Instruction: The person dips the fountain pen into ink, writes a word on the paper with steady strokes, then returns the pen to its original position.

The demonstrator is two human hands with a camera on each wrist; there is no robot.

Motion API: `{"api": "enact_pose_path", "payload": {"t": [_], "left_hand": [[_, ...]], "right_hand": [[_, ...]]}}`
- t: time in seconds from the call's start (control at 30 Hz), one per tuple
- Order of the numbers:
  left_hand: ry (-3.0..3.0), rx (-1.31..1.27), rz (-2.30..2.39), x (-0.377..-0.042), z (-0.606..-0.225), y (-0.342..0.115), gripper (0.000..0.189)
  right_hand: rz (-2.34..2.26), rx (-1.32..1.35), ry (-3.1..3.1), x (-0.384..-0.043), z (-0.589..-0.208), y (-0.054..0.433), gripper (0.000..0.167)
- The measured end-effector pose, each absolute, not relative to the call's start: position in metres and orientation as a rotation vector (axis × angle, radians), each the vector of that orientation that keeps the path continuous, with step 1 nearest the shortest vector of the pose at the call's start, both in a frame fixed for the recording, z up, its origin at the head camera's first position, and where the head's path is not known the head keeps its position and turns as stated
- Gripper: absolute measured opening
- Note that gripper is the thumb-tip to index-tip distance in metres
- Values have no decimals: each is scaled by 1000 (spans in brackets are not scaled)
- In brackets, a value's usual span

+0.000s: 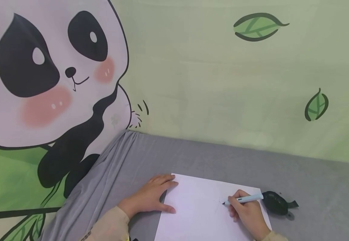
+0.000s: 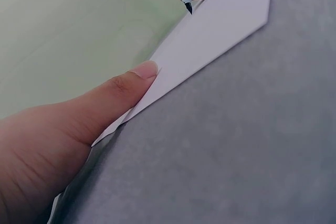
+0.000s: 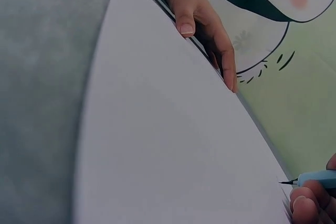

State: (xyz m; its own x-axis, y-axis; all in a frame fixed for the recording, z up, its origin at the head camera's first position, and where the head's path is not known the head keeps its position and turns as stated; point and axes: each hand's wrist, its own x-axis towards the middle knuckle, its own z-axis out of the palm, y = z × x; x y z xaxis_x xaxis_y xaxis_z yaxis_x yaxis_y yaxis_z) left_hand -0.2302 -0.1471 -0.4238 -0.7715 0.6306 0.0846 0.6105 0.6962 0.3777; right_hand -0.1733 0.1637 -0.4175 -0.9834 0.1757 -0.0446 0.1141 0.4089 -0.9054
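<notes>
A sheet of white paper [image 1: 192, 207] lies on the grey cloth, with a few faint thin lines near its middle right. My left hand [image 1: 151, 197] rests at its left edge, fingers and thumb spread, the thumb [image 2: 144, 70] lying flat on the sheet. Over the right part of the paper, my right hand [image 1: 247, 212] pinches a light blue pen [image 1: 248, 198] between thumb and fingers. Its dark nib [image 3: 286, 182] points left, right at the paper by the faint lines. The pen's back end reaches toward a dark oval object [image 1: 275, 203].
Grey cloth [image 1: 210, 154] covers the table and bunches into folds at the left. That dark object, with a short stem-like piece, sits just beyond the paper's right edge. Behind stands a pale green backdrop [image 1: 186, 80] printed with a panda and leaves.
</notes>
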Motion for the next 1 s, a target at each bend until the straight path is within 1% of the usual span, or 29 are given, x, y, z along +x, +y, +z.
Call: {"api": "enact_pose_path", "payload": {"t": [0.5,1.0], "left_hand": [[2841,1046,617,-230,-425,-147,84],[2836,1067,622,-231,-426,-149,83]], "right_hand": [[1681,-256,-2550,-168,-418,167,16],[1629,-341,-2617,-164,-416,172,16]]}}
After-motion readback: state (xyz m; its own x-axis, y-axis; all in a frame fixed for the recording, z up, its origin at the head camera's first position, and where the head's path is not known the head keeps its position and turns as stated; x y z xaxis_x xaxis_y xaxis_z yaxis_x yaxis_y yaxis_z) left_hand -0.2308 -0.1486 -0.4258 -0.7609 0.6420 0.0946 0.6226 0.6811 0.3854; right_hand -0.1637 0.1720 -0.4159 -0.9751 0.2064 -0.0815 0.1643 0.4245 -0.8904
